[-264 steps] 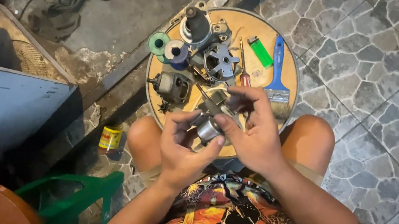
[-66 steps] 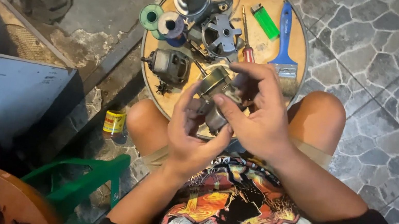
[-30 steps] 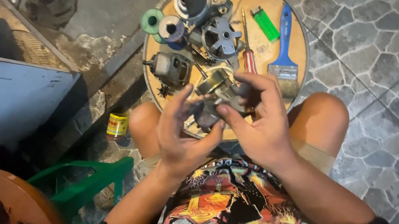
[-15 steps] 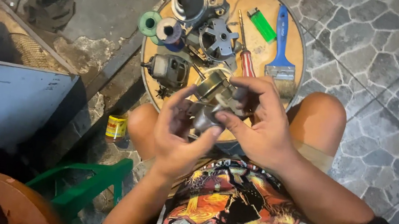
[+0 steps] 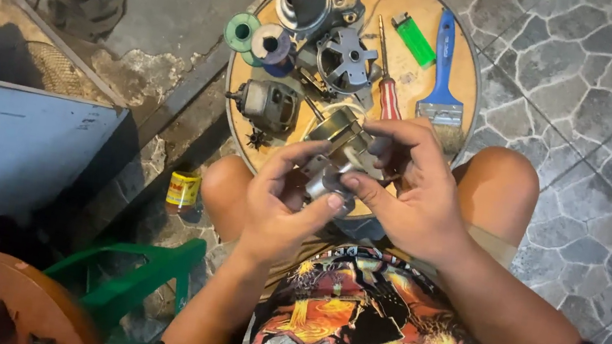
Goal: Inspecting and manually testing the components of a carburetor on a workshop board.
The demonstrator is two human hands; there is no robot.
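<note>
— What's in the hands there?

— A small motor part (image 5: pixel 331 177), dull grey metal, a stubby cylinder on a squarish frame with a brassy plate at the top. The left hand (image 5: pixel 281 208) is curled round its lower end, thumb pressed on the rounded barrel. The right hand (image 5: pixel 415 191) is closed on it from the other side, fingertips pinching the upper edge. It sits between both palms, over the near rim of the bench (image 5: pixel 244 157).

— And the bench itself?

— A round wooden disc, scuffed and tan. Just beyond the right hand lies a paintbrush (image 5: pixel 444 76) with a blue plastic handle and pale bristles, and beside it a screwdriver (image 5: pixel 386 87) with a red grip. Farther out, a green lighter (image 5: pixel 414 39), slim and glossy.

— Past the left hand?

— A grimy motor body (image 5: pixel 269 104), then a spoked metal housing (image 5: pixel 347 58), and two spools (image 5: pixel 255 35), one green, one pale with a dark core.

— Any packaging?

— A little yellow tin (image 5: pixel 182 189) with a printed wrapper, standing on the floor left of the left hand, beside a green plastic stool (image 5: pixel 122 286).
</note>
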